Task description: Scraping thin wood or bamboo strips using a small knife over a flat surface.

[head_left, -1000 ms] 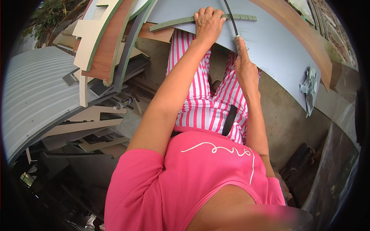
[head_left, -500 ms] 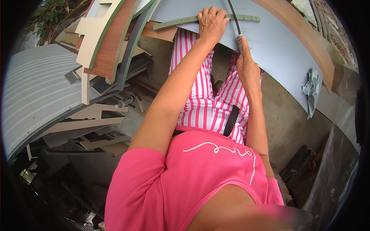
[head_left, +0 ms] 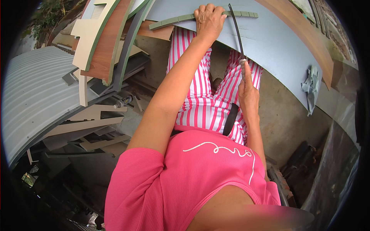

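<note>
A narrow green strip (head_left: pixel 175 20), scored across at intervals, lies on a pale blue-grey board (head_left: pixel 269 42). My left hand (head_left: pixel 209 23) is closed over the strip near its middle, fingers curled past its far edge. My right hand (head_left: pixel 248 90) grips the near end of a thin dark hacksaw blade (head_left: pixel 238 34), index finger stretched along it. A whitish wrap shows where blade and hand meet. The blade's far end, with a small hole, reaches up beside the strip, just right of my left hand. Whether its edge touches the strip I cannot tell.
Curved board offcuts (head_left: pixel 102 54) are stacked at the upper left, beside a corrugated sheet (head_left: pixel 38 84). More scraps (head_left: pixel 88 123) and a small bottle (head_left: pixel 123 101) lie below. A grey rag (head_left: pixel 310 86) hangs at the board's right edge, near a curved brown strip (head_left: pixel 308 30).
My right hand has drawn the blade back toward my body, so its far end now shows near the strip. My left hand and the strip have shifted slightly left in the picture.
</note>
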Demonstrator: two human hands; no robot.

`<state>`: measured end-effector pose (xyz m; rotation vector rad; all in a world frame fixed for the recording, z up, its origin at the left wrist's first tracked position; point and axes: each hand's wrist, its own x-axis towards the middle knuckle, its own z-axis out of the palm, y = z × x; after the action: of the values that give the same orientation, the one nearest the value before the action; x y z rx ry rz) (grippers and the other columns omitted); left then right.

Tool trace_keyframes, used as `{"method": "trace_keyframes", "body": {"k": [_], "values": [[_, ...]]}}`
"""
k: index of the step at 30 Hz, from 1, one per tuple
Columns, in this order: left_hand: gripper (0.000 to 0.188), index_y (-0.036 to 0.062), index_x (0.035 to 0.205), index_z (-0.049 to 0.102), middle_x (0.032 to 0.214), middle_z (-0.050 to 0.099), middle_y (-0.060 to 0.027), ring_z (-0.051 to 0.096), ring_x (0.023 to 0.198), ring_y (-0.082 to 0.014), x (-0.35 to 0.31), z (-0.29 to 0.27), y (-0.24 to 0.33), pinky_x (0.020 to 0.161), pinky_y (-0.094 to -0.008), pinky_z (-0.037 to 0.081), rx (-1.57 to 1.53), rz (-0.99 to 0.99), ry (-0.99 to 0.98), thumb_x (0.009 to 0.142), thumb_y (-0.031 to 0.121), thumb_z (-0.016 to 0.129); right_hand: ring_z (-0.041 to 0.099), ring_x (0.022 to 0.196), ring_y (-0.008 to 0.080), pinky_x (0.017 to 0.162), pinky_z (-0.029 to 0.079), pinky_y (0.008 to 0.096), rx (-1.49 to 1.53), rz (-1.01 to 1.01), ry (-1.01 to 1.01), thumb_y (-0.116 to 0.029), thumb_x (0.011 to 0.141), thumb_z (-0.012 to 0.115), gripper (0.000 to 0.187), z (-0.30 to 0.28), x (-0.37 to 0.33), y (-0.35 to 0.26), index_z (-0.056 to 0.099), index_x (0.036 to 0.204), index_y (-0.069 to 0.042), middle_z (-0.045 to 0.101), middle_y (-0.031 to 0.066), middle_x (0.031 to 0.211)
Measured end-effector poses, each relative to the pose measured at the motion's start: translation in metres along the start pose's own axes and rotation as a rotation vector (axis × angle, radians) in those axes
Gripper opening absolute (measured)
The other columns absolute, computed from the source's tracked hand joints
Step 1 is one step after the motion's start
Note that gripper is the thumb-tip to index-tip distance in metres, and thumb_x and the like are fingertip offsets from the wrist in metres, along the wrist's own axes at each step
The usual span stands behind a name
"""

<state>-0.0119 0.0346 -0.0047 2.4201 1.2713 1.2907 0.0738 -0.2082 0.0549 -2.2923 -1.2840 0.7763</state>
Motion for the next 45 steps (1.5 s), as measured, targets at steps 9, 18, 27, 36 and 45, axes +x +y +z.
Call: {"method": "trace_keyframes", "body": {"k": [9,18,27,36,45], "values": [[0.019,0.0181,0.096,0.068,0.091,0.058,-0.0013,0.051,0.091,-0.0252,0.001,-0.002,0.003,0.081,-0.0400,0.035,0.053,-0.013,-0.031,0.078,0.022,0.073,0.062,0.057,0.0359,0.055,0.045,0.0466,-0.029,-0.228,0.144,-0.009,0.091,0.049,0.060,-0.001,0.075,-0.037,0.034,0.146,-0.024,0.060,0.0220,0.065],[0.018,0.0140,0.093,0.067,0.089,0.057,-0.0045,0.050,0.090,-0.0255,0.000,0.001,0.000,0.082,-0.0396,0.035,-0.022,0.008,-0.002,0.076,0.017,0.074,0.048,0.045,0.0256,0.050,0.040,0.0437,0.021,-0.146,0.130,-0.003,0.090,0.050,0.064,0.009,0.000,0.010,0.033,0.148,-0.026,0.051,0.0152,0.057],[0.019,0.0158,0.094,0.067,0.090,0.058,-0.0029,0.051,0.090,-0.0255,0.001,-0.004,0.007,0.082,-0.0398,0.035,0.017,0.002,-0.031,0.077,0.019,0.073,0.062,0.057,0.0363,0.055,0.046,0.0467,-0.027,-0.223,0.147,-0.008,0.090,0.050,0.061,-0.002,0.069,-0.032,0.034,0.146,-0.023,0.060,0.0206,0.065],[0.017,0.0143,0.092,0.066,0.089,0.057,-0.0048,0.050,0.089,-0.0257,-0.001,-0.001,0.004,0.082,-0.0396,0.035,0.008,-0.012,-0.017,0.077,0.017,0.073,0.046,0.044,0.0227,0.048,0.039,0.0429,0.027,-0.218,0.164,-0.005,0.092,0.049,0.064,0.016,0.014,0.009,0.031,0.149,-0.026,0.049,0.0121,0.055],[0.016,0.0138,0.091,0.066,0.089,0.057,-0.0051,0.050,0.088,-0.0261,-0.001,-0.005,0.005,0.083,-0.0397,0.035,0.023,-0.005,-0.011,0.077,0.017,0.073,0.049,0.045,0.0276,0.050,0.040,0.0441,-0.046,-0.280,0.184,-0.005,0.091,0.049,0.062,0.010,0.047,-0.012,0.032,0.148,-0.025,0.052,0.0139,0.056]]}}
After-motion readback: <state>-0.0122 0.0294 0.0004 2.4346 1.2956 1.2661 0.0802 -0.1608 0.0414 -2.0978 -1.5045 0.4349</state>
